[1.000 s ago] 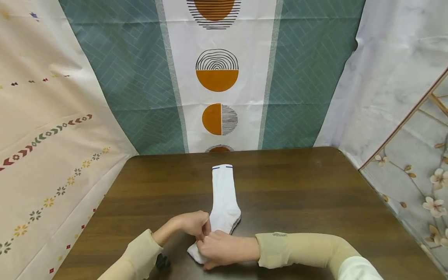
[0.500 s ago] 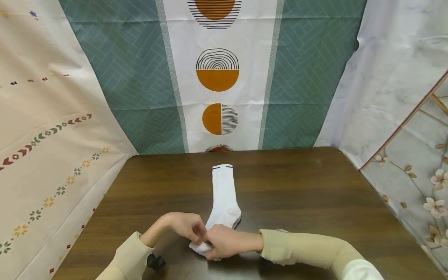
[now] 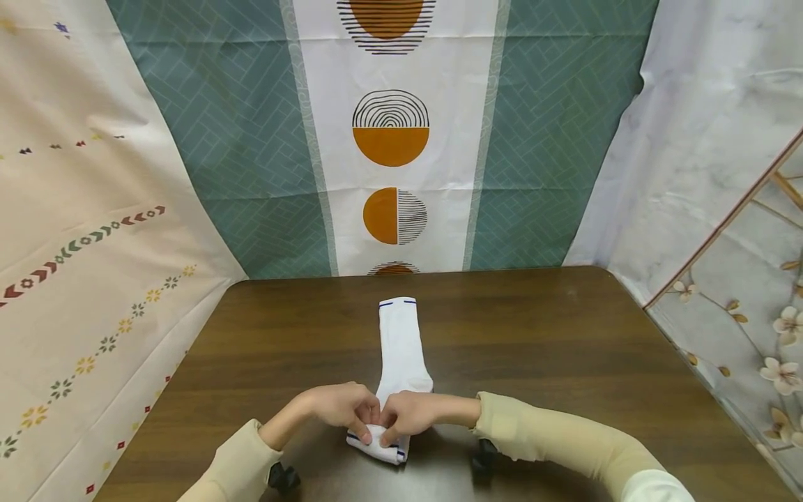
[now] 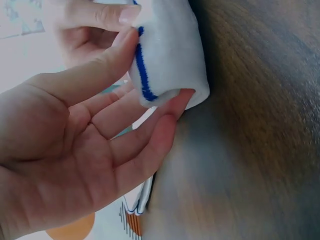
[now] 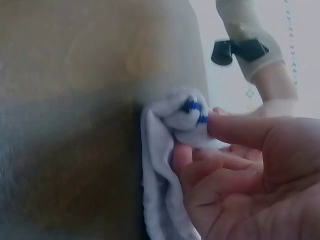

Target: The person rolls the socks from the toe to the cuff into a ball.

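Observation:
White socks [image 3: 401, 343] lie lengthwise on the table, with a blue-lined cuff at the far end. Their near end is a thick roll [image 3: 381, 453] edged by a blue stripe. My left hand [image 3: 343, 406] pinches the roll's left part, thumb on top; in the left wrist view fingertips reach inside the rolled fabric [image 4: 172, 55]. On the other side my right hand [image 3: 414, 411] pinches the roll between thumb and fingers. Folded layers of white fabric [image 5: 156, 155] show beside it in the right wrist view. Both hands hide the middle of the socks.
The dark wooden table [image 3: 533, 341] extends around the socks. A patterned cloth [image 3: 392, 230] hangs behind its far edge, with more printed cloth at both sides. A black device sits under each wrist.
The near end, a flat white end before, is now a roll with its blue stripe showing. My right hand has shifted up and right, its thumb now on top. My left hand remains close by.

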Demonstrator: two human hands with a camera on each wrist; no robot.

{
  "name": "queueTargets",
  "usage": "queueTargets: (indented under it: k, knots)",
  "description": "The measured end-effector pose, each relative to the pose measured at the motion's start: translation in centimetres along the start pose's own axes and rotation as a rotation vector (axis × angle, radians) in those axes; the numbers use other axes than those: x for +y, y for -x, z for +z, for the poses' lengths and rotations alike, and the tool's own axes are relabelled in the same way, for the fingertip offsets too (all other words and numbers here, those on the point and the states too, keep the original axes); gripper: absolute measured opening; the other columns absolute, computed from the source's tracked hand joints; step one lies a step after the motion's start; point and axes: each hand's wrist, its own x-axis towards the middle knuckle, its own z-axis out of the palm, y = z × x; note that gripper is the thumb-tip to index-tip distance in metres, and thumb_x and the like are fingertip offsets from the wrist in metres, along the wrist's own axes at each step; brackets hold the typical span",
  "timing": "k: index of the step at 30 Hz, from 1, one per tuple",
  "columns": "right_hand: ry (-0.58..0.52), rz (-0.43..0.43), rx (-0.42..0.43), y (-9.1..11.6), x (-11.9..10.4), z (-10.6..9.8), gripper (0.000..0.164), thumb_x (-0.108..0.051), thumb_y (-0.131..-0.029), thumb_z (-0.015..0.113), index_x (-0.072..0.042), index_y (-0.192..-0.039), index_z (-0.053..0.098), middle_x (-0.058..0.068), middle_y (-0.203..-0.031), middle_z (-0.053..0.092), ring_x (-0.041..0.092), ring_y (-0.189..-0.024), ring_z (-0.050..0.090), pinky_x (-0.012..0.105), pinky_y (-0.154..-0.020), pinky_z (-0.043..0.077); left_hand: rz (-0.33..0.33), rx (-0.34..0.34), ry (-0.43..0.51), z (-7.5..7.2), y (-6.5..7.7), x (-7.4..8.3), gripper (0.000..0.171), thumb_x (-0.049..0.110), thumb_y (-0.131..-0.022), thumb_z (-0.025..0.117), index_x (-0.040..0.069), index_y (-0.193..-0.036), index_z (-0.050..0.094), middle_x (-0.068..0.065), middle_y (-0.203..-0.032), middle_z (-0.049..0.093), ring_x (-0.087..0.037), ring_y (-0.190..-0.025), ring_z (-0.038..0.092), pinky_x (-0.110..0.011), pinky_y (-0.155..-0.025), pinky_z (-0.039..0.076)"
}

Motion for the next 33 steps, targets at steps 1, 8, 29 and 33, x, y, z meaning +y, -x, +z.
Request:
queueTargets:
  k: [1,8,29,33]
  knots:
    - [-0.006,0.014,-0.003,0.0,0.2,-0.2,0.017,-0.011,-0.083,0.072,-0.004,-0.069,0.066,-0.015,-0.053,0.042,-0.002,-0.050,0.035,0.013,-0.048,0.030,0.007,-0.003,0.015,0.0,-0.1,-0.1,0.014,0.013,-0.078,0.078,0.007,-0.085,0.067,0.006,-0.071,0.066,0.003,-0.064,0.052,-0.016,-0.059,0.044]
    - [0.072,0.076,0.132,0.4,0.5,-0.5,0.017,-0.017,-0.074,0.082,-0.010,-0.072,0.068,-0.011,-0.057,0.060,-0.004,-0.051,0.046,0.013,-0.049,0.040,0.021,-0.068,0.113,-0.1,-1.3,-0.3,0.010,0.007,-0.085,0.071,-0.002,-0.085,0.070,0.006,-0.064,0.061,0.002,-0.057,0.044,-0.014,-0.053,0.037]
    - [0.830,-0.146,0.260,3.0,-1.6,1.6,0.044,-0.059,-0.077,0.071,-0.019,-0.094,0.067,-0.011,-0.071,0.054,-0.001,-0.054,0.042,0.017,-0.045,0.033,-0.248,-0.047,0.181,-0.4,-2.5,-0.2,0.012,0.009,-0.086,0.069,-0.003,-0.083,0.071,0.009,-0.056,0.043,-0.004,-0.056,0.040,-0.019,-0.051,0.045]
    - [1.006,-0.159,0.250,2.7,-2.2,2.3,0.054,-0.068,-0.071,0.070,-0.020,-0.096,0.067,-0.009,-0.076,0.060,0.002,-0.059,0.053,0.019,-0.047,0.042,-0.273,0.001,0.163,-0.3,-2.5,-0.3,0.010,0.010,-0.084,0.073,0.000,-0.080,0.072,0.008,-0.058,0.047,-0.005,-0.056,0.043,-0.022,-0.052,0.049]
